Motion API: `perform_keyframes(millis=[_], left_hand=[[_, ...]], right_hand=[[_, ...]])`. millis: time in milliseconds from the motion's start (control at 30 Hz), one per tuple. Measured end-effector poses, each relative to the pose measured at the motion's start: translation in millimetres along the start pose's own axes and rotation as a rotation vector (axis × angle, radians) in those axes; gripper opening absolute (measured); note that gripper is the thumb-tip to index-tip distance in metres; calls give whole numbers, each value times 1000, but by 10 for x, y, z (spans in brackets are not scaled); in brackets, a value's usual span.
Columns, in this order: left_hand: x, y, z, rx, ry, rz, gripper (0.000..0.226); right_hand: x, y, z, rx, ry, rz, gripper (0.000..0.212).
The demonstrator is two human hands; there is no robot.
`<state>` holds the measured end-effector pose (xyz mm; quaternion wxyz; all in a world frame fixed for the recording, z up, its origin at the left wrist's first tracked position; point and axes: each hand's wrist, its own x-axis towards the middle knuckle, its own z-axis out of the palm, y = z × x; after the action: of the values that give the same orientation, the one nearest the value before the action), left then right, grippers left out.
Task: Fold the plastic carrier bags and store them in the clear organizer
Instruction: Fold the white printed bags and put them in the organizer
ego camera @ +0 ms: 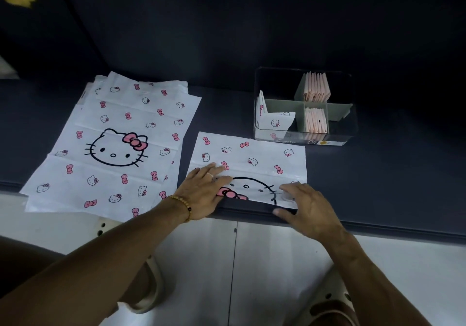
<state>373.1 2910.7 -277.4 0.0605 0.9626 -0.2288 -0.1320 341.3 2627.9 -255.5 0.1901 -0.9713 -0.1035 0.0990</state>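
My left hand (205, 193) and right hand (303, 208) lie spread flat on the folded bag (252, 160), just before the organizer (305, 134).

Bag stack (113, 144) left of organizer (305, 134)

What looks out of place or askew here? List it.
Little. The stack of unfolded bags is fanned unevenly, its near corner hanging past the table edge. In the clear organizer, one folded white bag leans loosely, unlike the neatly upright pink ones. Both hands press the bag being folded.
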Motion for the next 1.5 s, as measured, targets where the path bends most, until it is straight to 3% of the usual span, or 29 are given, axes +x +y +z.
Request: perform_keyframes(millis=[100,200,300,400,600,800,1033,1100,1167,1267,1367,1500], left_hand=[[25,-31,-105,-119,-71,-6,46],[-16,-125,-292,-435,-130,-99,36],[-73,-251,-419,-607,-22,-249,20],[-76,-295,-394,-750,94,-454,10],[27,-205,-182,-517,122,-634,43],[194,-190,-115,-360,144,-700,39],[174,-155,-76,-285,212,-781,35],[159,-110,-80,-190,334,-689,35],[160,-87,-62,-29,433,-406,49],[150,-133,19,35,305,95,63],[105,-287,132,7,137,166,52],[102,-352,205,121,36,197,64]], right_hand=[[26,72,-52,7,108,53,24],[43,147,-133,247,100,240,12],[33,240,-204,386,150,335,16],[71,266,-191,348,158,396,13],[263,311,-82,219,149,503,31],[347,351,-14,184,202,617,32],[447,403,-10,158,174,618,26],[462,414,-11,145,164,616,26],[472,419,-17,128,160,608,26],[476,413,-38,135,147,604,26],[479,384,-45,124,134,616,27],[466,179,-132,-141,161,608,30]])
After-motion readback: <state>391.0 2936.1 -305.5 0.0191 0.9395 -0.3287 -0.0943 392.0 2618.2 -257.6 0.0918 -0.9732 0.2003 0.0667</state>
